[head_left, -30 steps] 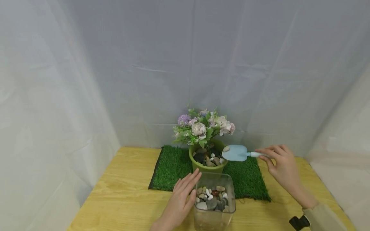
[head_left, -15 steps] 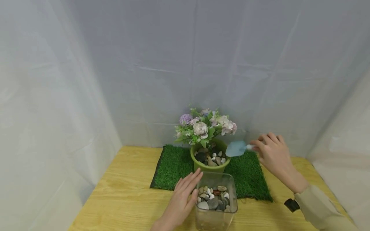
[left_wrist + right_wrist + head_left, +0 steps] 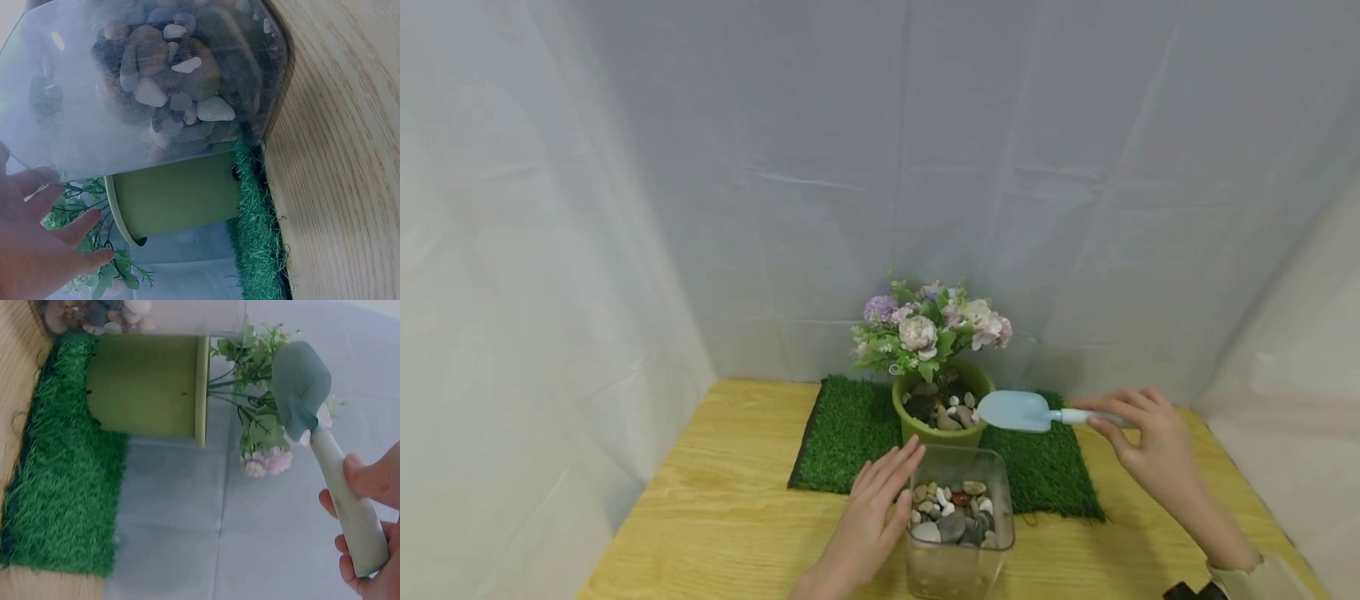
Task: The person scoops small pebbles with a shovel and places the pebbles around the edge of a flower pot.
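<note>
In the head view my right hand (image 3: 1150,442) grips the pale handle of a light-blue trowel (image 3: 1017,411). Its blade hangs at the right rim of a green flower pot (image 3: 942,436) and carries no stone. Pink, white and purple flowers (image 3: 917,333) stand in the pot, with stones of several colours around the stems. Straight-fingered, my left hand (image 3: 868,517) rests against the left side of a clear plastic container (image 3: 961,575). Pebbles (image 3: 951,527) lie inside that container. The right wrist view shows fingers and thumb wrapped round the trowel handle (image 3: 350,506).
The pot stands on a green artificial-grass mat (image 3: 842,437), with the container just in front of it. Beneath is a light wooden table (image 3: 700,492). Pale cloth sheets (image 3: 790,208) hang behind and at both sides.
A stone on the trowel a second ago is gone from the blade. The right hand tilted the trowel over the pot, then levelled and drew it back right and lower. The left hand stayed put.
</note>
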`<state>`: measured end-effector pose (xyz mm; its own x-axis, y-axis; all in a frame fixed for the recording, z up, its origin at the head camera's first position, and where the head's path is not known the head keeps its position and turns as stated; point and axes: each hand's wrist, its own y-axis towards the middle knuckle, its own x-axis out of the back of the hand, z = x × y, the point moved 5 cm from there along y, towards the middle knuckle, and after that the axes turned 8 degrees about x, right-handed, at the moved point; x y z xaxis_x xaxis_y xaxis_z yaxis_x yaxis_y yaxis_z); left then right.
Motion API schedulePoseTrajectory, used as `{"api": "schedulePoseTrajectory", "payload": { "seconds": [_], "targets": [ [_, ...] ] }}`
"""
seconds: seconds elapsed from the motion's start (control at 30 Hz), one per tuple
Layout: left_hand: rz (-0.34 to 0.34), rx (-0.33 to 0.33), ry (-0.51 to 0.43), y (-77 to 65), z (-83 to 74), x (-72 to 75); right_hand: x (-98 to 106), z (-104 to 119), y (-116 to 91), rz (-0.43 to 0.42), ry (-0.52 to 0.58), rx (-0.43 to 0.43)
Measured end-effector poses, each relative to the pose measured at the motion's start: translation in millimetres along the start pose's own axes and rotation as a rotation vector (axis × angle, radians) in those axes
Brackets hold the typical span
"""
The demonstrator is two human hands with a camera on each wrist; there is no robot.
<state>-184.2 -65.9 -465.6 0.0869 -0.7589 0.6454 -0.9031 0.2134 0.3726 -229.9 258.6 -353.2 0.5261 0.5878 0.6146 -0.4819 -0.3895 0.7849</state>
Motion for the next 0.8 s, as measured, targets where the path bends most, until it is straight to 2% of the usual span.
{"api": "schedulePoseTrajectory", "payload": {
  "seconds": [0.2, 0.33, 0.6, 0.8],
  "targets": [
    [-0.001, -0.003, -0.002, 0.1, -0.7, 0.2, 6, 6, -12, 0.013, 0.010, 0.050],
    [0.008, -0.003, -0.010, 0.4, -0.7, 0.0, 7, 18, -11, 0.060, 0.014, 0.144],
    [0.014, 0.022, -0.021, 0.4, 1.0, 0.3, -5, 64, 14, 0.158, -0.041, 0.430],
    [0.013, 0.021, -0.026, 1.0, 0.2, 0.9, -24, 94, 37, 0.313, -0.136, 0.544]
  ]
}}
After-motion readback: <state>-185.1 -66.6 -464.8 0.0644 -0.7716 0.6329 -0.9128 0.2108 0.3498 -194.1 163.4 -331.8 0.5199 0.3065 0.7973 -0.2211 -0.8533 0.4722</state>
